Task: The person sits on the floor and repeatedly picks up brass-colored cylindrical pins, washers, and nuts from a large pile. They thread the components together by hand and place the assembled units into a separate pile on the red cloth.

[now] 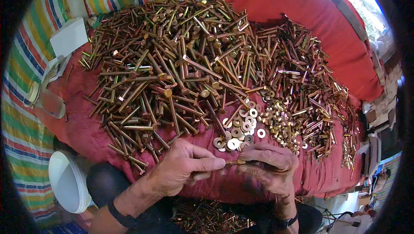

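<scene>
No legible text, labels, numbers or signs anywhere.

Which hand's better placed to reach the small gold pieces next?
Right, I'd say: the right hand is nearer the small gold pieces, which lie just beyond it. The left hand sits farther off. Both pinch a small metal part.

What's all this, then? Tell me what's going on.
A person's left hand and right hand meet fingertip to fingertip, pinching a small metal piece, mostly hidden by the fingers. Just beyond them, on a red cloth, lie loose washers and nuts. Behind and to both sides, bolts lie in big heaps.
</scene>
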Demonstrator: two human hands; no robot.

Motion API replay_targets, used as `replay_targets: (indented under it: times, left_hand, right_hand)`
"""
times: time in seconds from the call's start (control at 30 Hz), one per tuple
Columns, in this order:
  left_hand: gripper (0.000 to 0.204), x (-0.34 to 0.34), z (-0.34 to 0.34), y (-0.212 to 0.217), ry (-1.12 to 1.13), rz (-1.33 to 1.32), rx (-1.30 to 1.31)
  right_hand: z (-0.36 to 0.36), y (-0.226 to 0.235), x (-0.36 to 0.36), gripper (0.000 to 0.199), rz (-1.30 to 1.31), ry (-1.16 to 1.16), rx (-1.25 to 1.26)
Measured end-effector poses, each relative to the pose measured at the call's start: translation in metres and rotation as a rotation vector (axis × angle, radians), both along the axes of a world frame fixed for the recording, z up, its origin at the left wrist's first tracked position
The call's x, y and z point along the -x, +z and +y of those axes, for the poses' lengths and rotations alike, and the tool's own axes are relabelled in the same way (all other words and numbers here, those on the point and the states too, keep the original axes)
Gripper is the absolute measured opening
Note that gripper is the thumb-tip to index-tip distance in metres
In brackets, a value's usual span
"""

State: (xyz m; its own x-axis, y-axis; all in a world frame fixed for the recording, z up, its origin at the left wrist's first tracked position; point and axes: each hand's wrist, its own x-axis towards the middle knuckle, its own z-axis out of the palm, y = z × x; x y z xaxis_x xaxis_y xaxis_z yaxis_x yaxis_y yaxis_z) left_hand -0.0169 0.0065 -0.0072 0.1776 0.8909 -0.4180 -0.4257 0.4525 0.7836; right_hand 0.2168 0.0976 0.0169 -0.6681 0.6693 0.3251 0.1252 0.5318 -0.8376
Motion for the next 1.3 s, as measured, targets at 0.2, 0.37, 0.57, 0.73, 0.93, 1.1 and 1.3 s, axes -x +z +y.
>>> replay_targets:
  times: [0.2,0.37,0.57,0.73,0.93,1.1,1.3]
  left_hand:
    - [0.020,-0.002,-0.002,-0.002,-0.004,0.137,-0.055]
    - [0.017,-0.014,-0.005,0.003,0.142,0.772,-0.701]
    - [0.016,-0.016,-0.007,0.008,0.099,0.774,-0.607]
    - [0.018,-0.011,-0.005,0.008,0.141,0.504,-0.437]
    - [0.018,-0.010,-0.004,0.007,0.077,0.468,-0.390]
    - [0.018,-0.012,-0.004,0.005,0.058,0.450,-0.409]
    - [0.019,-0.009,-0.002,0.005,0.091,0.369,-0.294]
  right_hand:
    - [-0.004,0.001,-0.002,0.022,-0.157,-0.060,-0.053]
    - [-0.008,0.007,0.000,0.024,-0.164,-0.067,0.208]
    - [-0.015,-0.001,0.004,0.048,-0.016,-0.317,0.557]
    - [-0.006,0.005,-0.003,0.035,-0.071,-0.198,0.379]
    - [-0.003,0.007,-0.002,0.028,-0.120,-0.066,0.051]
    - [-0.006,-0.003,-0.009,0.029,-0.198,-0.131,0.245]
    - [0.007,-0.008,-0.004,0.038,0.057,-0.079,0.079]
